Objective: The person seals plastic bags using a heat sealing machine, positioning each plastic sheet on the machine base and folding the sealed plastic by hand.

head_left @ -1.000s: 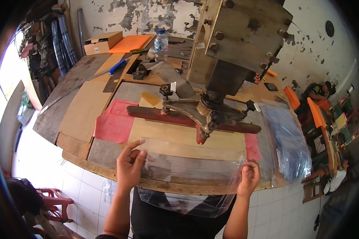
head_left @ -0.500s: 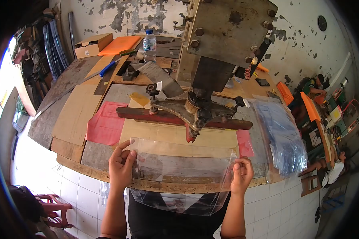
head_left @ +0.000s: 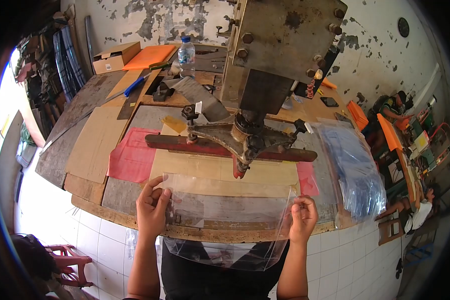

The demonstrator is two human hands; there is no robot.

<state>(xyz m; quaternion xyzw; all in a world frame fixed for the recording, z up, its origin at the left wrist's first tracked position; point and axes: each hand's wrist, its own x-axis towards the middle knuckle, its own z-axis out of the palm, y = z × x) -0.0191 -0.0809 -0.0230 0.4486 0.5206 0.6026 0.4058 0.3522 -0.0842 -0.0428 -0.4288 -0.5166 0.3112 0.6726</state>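
A clear plastic sheet [head_left: 235, 212] stretches between my two hands at the table's front edge, its lower part hanging over that edge. My left hand [head_left: 153, 205] pinches its left side between thumb and fingers. On the opposite side my right hand [head_left: 303, 217] grips the sheet near its upper right corner. Just beyond the sheet stands a press machine [head_left: 247, 135] with a long red-sided metal bar [head_left: 210, 147] low over the work surface. Beneath the bar lies a cream-coloured sheet [head_left: 185, 167], with a red sheet [head_left: 132, 155] showing at its left.
Stacked clear plastic pieces [head_left: 347, 165] lie at the table's right. Cardboard [head_left: 95, 145], a blue-handled cutter [head_left: 135, 86], a water bottle [head_left: 186, 52] and an open box [head_left: 116, 56] are to the left and back. A co-worker [head_left: 392, 107] sits at the right; a red stool [head_left: 70, 262] stands lower left.
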